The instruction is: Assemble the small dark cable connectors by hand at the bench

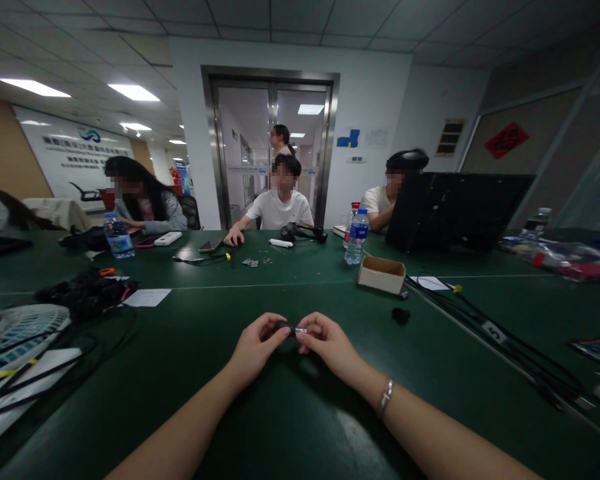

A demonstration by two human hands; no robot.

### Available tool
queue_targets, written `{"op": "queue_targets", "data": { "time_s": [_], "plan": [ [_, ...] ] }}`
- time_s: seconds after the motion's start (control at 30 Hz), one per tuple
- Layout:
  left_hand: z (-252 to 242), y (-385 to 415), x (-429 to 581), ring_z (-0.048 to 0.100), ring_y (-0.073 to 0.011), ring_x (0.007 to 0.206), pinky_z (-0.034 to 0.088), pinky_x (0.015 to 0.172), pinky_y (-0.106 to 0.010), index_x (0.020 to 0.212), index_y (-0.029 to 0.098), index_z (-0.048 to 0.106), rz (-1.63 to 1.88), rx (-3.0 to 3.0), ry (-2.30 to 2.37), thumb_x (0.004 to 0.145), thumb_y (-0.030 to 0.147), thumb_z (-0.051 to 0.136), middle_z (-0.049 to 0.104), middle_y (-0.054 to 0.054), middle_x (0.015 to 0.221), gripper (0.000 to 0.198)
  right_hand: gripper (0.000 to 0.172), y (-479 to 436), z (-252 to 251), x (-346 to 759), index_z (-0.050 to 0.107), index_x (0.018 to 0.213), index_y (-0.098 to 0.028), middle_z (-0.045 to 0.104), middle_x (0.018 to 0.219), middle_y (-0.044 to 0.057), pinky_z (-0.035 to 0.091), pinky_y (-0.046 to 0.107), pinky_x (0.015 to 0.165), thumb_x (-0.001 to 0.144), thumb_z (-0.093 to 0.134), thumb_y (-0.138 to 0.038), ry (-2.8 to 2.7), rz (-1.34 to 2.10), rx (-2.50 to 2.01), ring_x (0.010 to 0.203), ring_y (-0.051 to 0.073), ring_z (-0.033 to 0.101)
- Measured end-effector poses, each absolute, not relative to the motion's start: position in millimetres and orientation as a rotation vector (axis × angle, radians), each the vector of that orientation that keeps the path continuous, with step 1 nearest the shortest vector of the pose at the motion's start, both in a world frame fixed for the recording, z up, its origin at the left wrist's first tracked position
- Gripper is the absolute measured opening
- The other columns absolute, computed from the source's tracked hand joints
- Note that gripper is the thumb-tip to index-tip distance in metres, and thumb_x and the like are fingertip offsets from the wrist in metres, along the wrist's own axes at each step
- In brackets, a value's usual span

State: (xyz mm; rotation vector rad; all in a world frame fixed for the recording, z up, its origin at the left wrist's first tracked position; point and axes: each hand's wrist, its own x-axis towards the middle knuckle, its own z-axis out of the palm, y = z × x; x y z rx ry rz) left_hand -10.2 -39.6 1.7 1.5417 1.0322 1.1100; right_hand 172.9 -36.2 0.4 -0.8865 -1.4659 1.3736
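My left hand [256,345] and my right hand [326,341] meet just above the dark green table [290,413], near its front middle. Both pinch the ends of one small dark part with a silvery metal tip [294,329], held between the fingertips. My left fingers close on its dark end, my right fingers on the metal end. A bracelet sits on my right wrist [385,397]. What the part is I cannot make out.
A small open cardboard box [381,274] and a little black piece [401,315] lie beyond my right hand. Black cables [500,337] run along the right. Tangled cables and papers [80,297] lie left. Three people sit at the far side, with water bottles [356,237] and a black monitor [455,212].
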Motion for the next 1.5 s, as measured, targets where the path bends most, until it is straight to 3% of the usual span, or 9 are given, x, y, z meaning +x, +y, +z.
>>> {"op": "queue_targets", "data": {
  "time_s": [0.27, 0.77, 1.07, 1.5],
  "plan": [
    [4.7, -42.8, -11.9, 0.062, -0.019, 0.089, 0.046, 0.079, -0.03, 0.103, 0.019, 0.057, 1.107, 1.531, 1.005, 0.074, 0.035, 0.064, 0.064, -0.005, 0.097, 0.034, 0.035, -34.1, -2.2, 173.9, 0.055, 0.085, -0.017, 0.065, 0.07, 0.0, 0.045, 0.025, 0.057, 0.07, 0.071, -0.045, -1.468, 1.363, -0.878, 0.058, 0.011, 0.059],
    [6.0, -43.1, -10.3, 0.062, -0.019, 0.089, 0.047, 0.081, -0.032, 0.1, 0.017, 0.056, 1.141, 1.487, 0.918, 0.068, 0.025, 0.069, 0.064, -0.005, 0.095, 0.036, 0.038, -34.2, -0.1, 172.9, 0.056, 0.081, -0.015, 0.066, 0.065, 0.001, 0.046, 0.026, 0.058, 0.07, 0.069, -0.048, -1.448, 1.383, -0.901, 0.057, 0.012, 0.06],
    [5.5, -41.9, -12.0, 0.062, -0.0204, 0.094, 0.047, 0.087, -0.035, 0.101, 0.019, 0.056, 1.168, 1.476, 0.963, 0.069, 0.03, 0.069, 0.062, -0.007, 0.105, 0.036, 0.039, -36.7, 2.4, 173.6, 0.055, 0.092, -0.017, 0.065, 0.068, 0.0, 0.047, 0.025, 0.057, 0.068, 0.072, -0.043, -1.432, 1.412, -0.862, 0.058, 0.012, 0.06],
    [6.9, -42.5, -11.9, 0.062, -0.0202, 0.092, 0.048, 0.084, -0.034, 0.1, 0.019, 0.057, 1.179, 1.491, 1.017, 0.069, 0.032, 0.07, 0.062, -0.006, 0.104, 0.036, 0.037, -34.8, -1.2, 174.2, 0.055, 0.084, -0.016, 0.063, 0.066, -0.001, 0.046, 0.025, 0.056, 0.069, 0.07, -0.046, -1.402, 1.38, -0.878, 0.055, 0.011, 0.059]
  ]
}}
